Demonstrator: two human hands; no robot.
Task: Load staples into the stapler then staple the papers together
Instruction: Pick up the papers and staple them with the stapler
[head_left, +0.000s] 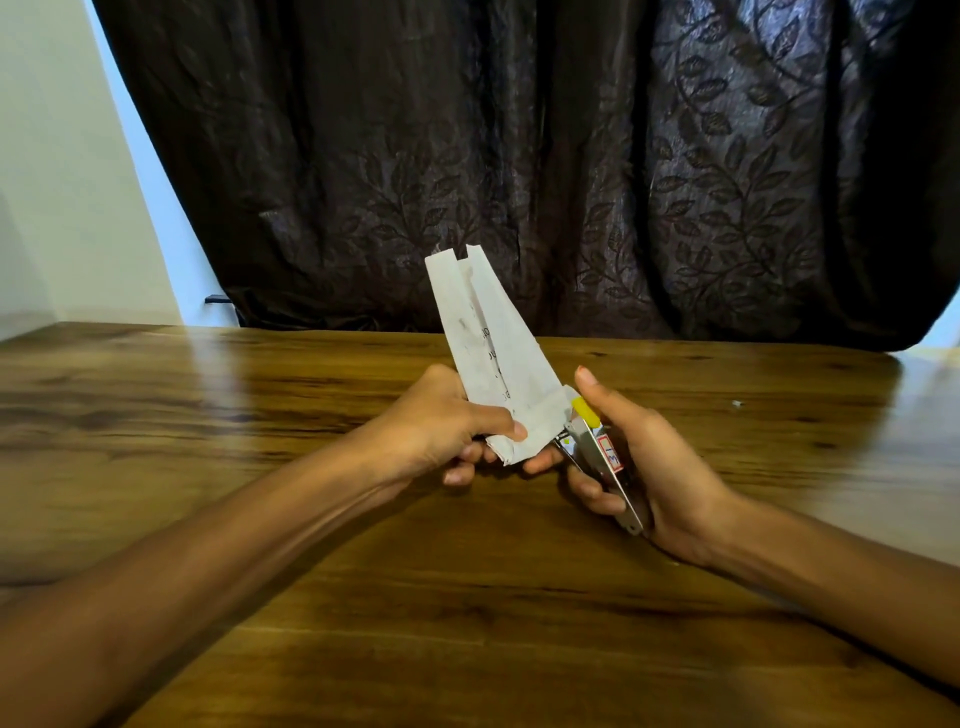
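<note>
The stapler (602, 457), a small metal one with a yellow tip and a red-edged label on its side, was held above the tabletop (467, 597) in the right hand (639, 467), whose fingers were wrapped round its body with the thumb lying along the top. Its mouth pointed left at the lower corner of the papers (493, 353), a folded white bundle with faint print that stood tilted up and away from the person. The corner seemed to sit at or just inside the mouth, though whether it was fully between the jaws could not be told. The left hand (441, 431) pinched the bottom of the papers, thumb on the near face and fingers curled behind, just beside the stapler's nose. The loading appeared to be over and the stapling in hand, but no staple could be seen. The risks lay in the grip: with both things held in the air and nothing beneath them, a squeeze could twist the stapler and drive the staple crooked or through only some layers. The left fingertips sat close to the mouth and might get nipped. A small pale speck (736, 402) lay on the tabletop to the right, and a dark leaf-patterned curtain (519, 156) hung behind.
</note>
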